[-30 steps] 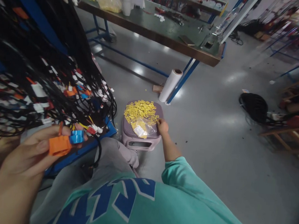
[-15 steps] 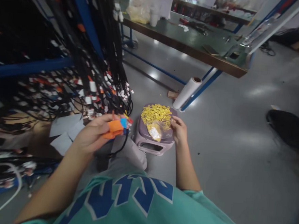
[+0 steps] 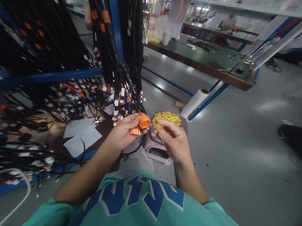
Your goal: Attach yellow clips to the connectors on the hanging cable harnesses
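Note:
My left hand (image 3: 125, 130) is closed around an orange connector (image 3: 144, 121), its hollow face turned toward my other hand. A black cable hangs below that hand. Between the thumb and fingers of my right hand (image 3: 175, 138) is a small yellow plastic clip (image 3: 159, 127), a short gap from the connector. Behind the hands, a heap of yellow clips (image 3: 168, 117) lies on a mauve plastic stool (image 3: 158, 155). My right hand hides part of the stool top.
Bundles of black cables (image 3: 105, 27) with white and orange ends hang from a blue rack (image 3: 73, 74) at left. A green-topped workbench (image 3: 201, 58) stands ahead, with a white film roll (image 3: 195, 104) leaning by its leg. White paper sheets (image 3: 83, 136) lie at left.
My right hand has come up from the stool with a yellow clip and moved close to the connector. My left hand has turned the connector's open face to the right. The view has shifted left.

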Available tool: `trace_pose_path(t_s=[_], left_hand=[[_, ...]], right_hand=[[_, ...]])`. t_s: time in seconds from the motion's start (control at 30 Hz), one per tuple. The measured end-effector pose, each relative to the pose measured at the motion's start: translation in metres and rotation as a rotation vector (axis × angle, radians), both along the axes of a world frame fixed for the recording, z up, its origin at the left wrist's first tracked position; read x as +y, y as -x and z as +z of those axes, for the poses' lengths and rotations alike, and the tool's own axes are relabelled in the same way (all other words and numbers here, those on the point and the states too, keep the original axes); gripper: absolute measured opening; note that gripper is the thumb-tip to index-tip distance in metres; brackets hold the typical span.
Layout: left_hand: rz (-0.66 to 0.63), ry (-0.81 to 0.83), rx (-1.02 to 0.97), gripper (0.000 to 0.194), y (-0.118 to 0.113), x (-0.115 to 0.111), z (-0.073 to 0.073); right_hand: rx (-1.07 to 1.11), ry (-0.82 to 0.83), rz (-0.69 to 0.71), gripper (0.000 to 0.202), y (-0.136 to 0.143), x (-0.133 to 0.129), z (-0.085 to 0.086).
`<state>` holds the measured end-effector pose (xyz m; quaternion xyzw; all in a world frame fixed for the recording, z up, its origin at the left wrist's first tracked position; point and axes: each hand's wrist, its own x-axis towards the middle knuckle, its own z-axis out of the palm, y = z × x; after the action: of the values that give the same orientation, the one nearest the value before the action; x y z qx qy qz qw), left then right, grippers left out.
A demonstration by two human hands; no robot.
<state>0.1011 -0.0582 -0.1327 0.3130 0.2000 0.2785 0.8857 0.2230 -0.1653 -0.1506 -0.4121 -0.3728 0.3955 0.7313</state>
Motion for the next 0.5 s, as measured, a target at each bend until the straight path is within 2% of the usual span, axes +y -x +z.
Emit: trace_pose_path(t_s=[0.1, 0.23, 0.33, 0.5], left_hand=[[0.028, 0.021, 0.016, 0.009, 0.004, -0.004, 0.007], [0.052, 0.055, 0.026, 0.021, 0.009, -0.008, 0.015], [0.068, 0.059, 0.031, 0.022, 0.010, -0.009, 0.017], [0.097, 0.070, 0.034, 0.020, 0.010, -0.011, 0.017]], right_hand=[[-0.136, -0.067, -0.138, 0.020, 0.012, 0.004, 0.008], [-0.250, -0.055, -0.288, 0.017, 0.024, 0.007, 0.016], [-0.329, -0.065, -0.384, 0.011, 0.031, 0.007, 0.021], [-0.493, -0.138, -0.423, 0.004, 0.037, 0.011, 0.024]])
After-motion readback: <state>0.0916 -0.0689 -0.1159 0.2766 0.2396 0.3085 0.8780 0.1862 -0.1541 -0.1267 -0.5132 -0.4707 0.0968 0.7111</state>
